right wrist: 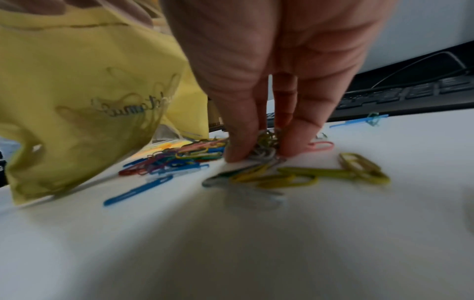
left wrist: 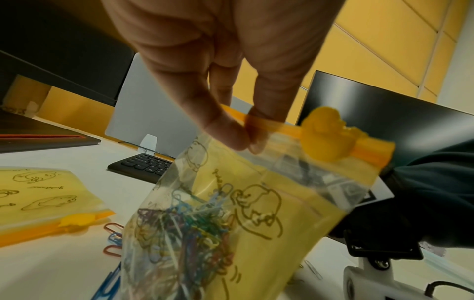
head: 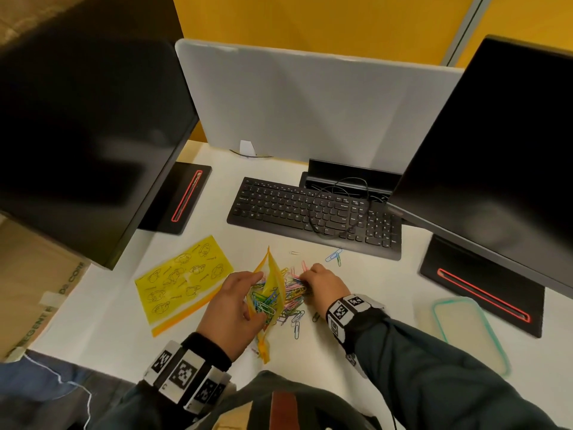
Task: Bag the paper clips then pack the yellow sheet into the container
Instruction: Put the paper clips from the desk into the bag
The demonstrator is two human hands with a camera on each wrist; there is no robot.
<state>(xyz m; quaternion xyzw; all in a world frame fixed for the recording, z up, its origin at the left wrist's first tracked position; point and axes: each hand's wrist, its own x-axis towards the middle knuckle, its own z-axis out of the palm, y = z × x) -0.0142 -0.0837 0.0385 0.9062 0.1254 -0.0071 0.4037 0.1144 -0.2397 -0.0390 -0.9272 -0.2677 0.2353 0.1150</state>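
My left hand (head: 237,297) holds a yellow zip bag (head: 269,287) upright with its mouth open; in the left wrist view its thumb and finger pinch the bag's orange zip strip (left wrist: 282,126). Several coloured paper clips (left wrist: 184,229) lie inside the bag. My right hand (head: 321,282) is down on the loose pile of paper clips (head: 294,294) to the right of the bag, its fingertips pinching a small bunch (right wrist: 265,148). A second yellow printed sheet (head: 183,279) lies flat to the left. A clear container with a teal rim (head: 465,332) sits at the right.
A black keyboard (head: 313,212) with a cable over it lies behind the clips. Two dark monitors (head: 86,135) (head: 496,150) overhang the desk on black stands. Stray clips (head: 335,256) lie near the keyboard's front edge. A cardboard box (head: 34,293) stands left of the desk.
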